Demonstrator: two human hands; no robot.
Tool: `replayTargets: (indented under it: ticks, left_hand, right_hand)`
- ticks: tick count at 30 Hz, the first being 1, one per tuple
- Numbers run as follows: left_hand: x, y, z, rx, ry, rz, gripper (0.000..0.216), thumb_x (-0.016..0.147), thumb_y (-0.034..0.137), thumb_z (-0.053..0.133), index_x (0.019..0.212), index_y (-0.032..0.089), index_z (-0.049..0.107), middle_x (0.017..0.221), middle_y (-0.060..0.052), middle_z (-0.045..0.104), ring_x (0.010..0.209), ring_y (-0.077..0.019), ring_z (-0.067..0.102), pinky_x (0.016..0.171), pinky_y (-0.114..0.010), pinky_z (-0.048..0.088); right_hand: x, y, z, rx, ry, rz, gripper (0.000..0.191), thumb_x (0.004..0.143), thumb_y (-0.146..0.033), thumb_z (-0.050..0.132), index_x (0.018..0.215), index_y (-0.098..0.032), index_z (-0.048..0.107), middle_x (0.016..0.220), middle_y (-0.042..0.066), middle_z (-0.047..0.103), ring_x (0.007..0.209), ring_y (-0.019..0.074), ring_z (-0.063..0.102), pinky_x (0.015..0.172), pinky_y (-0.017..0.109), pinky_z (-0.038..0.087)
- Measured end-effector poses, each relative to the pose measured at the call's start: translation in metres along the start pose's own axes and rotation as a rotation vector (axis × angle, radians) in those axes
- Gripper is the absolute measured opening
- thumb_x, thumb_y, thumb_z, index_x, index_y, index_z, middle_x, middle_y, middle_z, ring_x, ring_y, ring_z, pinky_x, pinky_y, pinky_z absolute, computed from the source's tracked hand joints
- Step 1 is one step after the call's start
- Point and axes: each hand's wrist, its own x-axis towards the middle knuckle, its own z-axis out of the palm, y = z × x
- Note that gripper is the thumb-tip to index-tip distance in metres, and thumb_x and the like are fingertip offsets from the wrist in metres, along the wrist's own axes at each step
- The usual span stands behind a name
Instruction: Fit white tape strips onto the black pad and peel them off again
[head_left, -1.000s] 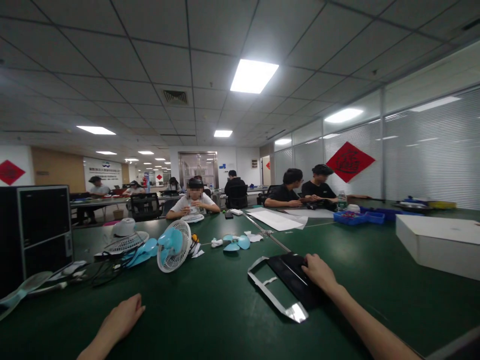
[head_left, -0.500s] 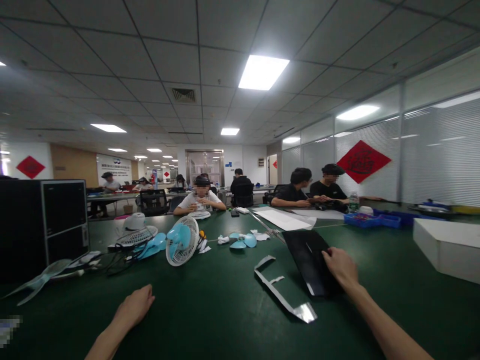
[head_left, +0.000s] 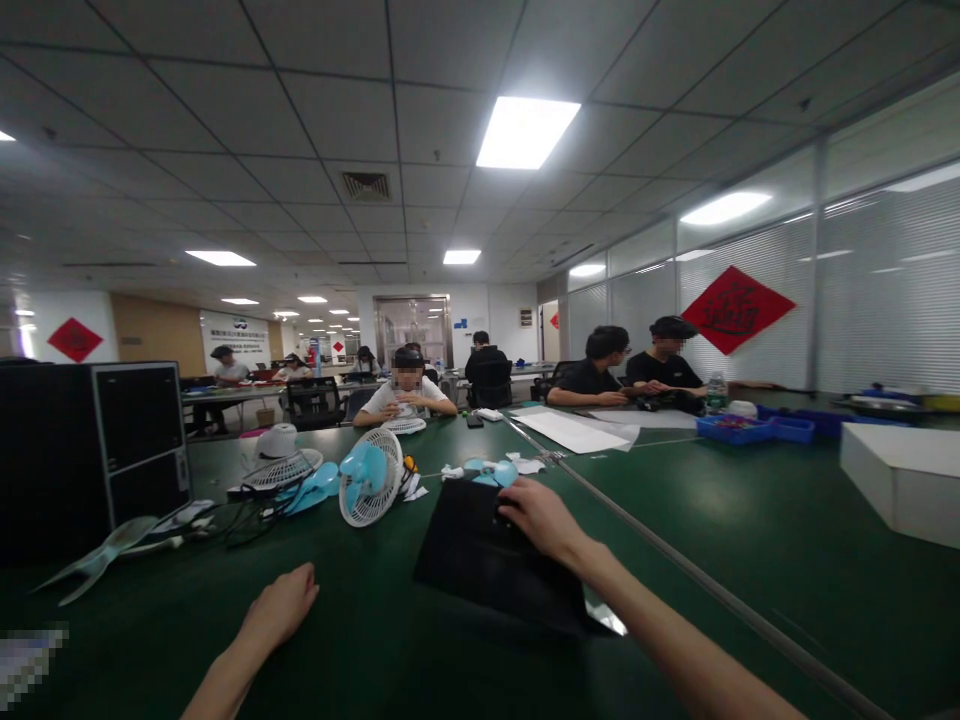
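Now the black panel (head_left: 480,560) has slid from 2 o'clock to centre and covers the silver frame (head_left: 606,622) except one corner. Right hand (head_left: 544,520) grips its far edge, fingers curled. Left hand (head_left: 281,605) lies flat and released at 7 o'clock. Blue trays (head_left: 735,428) at 2 o'clock hold small parts, indistinct. White box (head_left: 900,480): contents hidden.

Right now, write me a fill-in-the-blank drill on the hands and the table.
1. The right hand lies on a flat ____ panel.
2. The left hand rests open on the ____ table, holding nothing.
3. The fan beyond the left hand has ____ blades.
4. The white box stands to the ____ of the panel.

Missing words: black; green; blue; right.
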Motion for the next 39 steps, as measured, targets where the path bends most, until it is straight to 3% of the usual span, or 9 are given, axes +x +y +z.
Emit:
replayTargets:
  ticks: [4,9,14,20,27,30,35,39]
  left_hand:
    - [0.009,-0.009,0.006,0.048,0.023,0.012,0.019,0.088,0.030,0.037,0.088,0.020,0.053,0.097,-0.010,0.066,0.083,-0.0207,0.064,0.067,-0.030,0.045]
    - [0.010,-0.009,0.007,0.061,0.043,0.024,0.018,0.088,0.031,0.038,0.086,0.020,0.052,0.095,-0.009,0.067,0.082,-0.0192,0.063,0.066,-0.027,0.042]
    - [-0.001,0.002,0.001,0.071,0.058,0.010,0.016,0.088,0.030,0.040,0.087,0.021,0.053,0.097,-0.009,0.067,0.084,-0.0201,0.064,0.067,-0.028,0.043]
    - [-0.002,0.004,0.001,0.083,0.070,0.008,0.017,0.088,0.029,0.038,0.088,0.020,0.053,0.097,-0.010,0.066,0.085,-0.0212,0.064,0.067,-0.030,0.043]
    - [0.006,-0.006,0.008,0.078,0.072,0.037,0.017,0.088,0.030,0.038,0.088,0.020,0.052,0.097,-0.009,0.066,0.082,-0.0190,0.063,0.067,-0.028,0.043]
    - [0.006,-0.007,0.008,0.068,0.059,0.039,0.016,0.088,0.030,0.039,0.087,0.020,0.052,0.096,-0.009,0.066,0.082,-0.0191,0.063,0.066,-0.028,0.043]
    - [0.002,-0.001,0.004,0.062,0.057,0.029,0.015,0.088,0.030,0.040,0.087,0.020,0.052,0.095,-0.009,0.066,0.081,-0.0196,0.063,0.065,-0.028,0.043]
    - [-0.005,0.006,0.000,0.062,0.079,0.012,0.015,0.088,0.029,0.040,0.088,0.020,0.053,0.096,-0.009,0.066,0.082,-0.0200,0.063,0.066,-0.029,0.044]
  right_hand:
    - [0.021,-0.045,0.047,0.071,-0.185,-0.146,0.020,0.084,-0.029,0.058,0.098,-0.020,0.070,0.095,0.006,0.065,0.092,0.0200,0.058,0.081,0.027,0.041]
    - [0.030,-0.064,0.089,0.108,-0.328,-0.224,0.026,0.084,-0.032,0.059,0.105,-0.021,0.069,0.099,0.006,0.066,0.094,0.0205,0.058,0.081,0.027,0.041]
    - [0.026,-0.067,0.107,0.097,-0.358,-0.217,0.026,0.084,-0.033,0.059,0.104,-0.021,0.069,0.096,0.006,0.067,0.092,0.0200,0.059,0.081,0.027,0.042]
    - [0.019,-0.068,0.113,0.093,-0.337,-0.183,0.027,0.084,-0.033,0.057,0.105,-0.019,0.068,0.099,0.008,0.065,0.095,0.0210,0.058,0.082,0.028,0.042]
    - [0.009,-0.072,0.092,0.138,-0.258,-0.073,0.039,0.081,-0.033,0.061,0.118,-0.021,0.059,0.107,0.007,0.062,0.096,0.0210,0.058,0.083,0.029,0.044]
    - [-0.003,-0.064,0.067,0.067,-0.213,-0.013,0.028,0.080,-0.032,0.060,0.106,-0.021,0.062,0.103,0.006,0.061,0.092,0.0202,0.059,0.080,0.029,0.045]
    - [-0.051,-0.028,0.023,-0.059,-0.095,0.125,0.018,0.079,-0.031,0.061,0.094,-0.021,0.060,0.100,0.006,0.060,0.090,0.0216,0.058,0.077,0.032,0.046]
    - [-0.101,0.006,-0.001,-0.088,-0.059,0.275,0.021,0.079,-0.039,0.058,0.094,-0.023,0.058,0.102,0.006,0.060,0.090,0.0224,0.059,0.077,0.034,0.047]
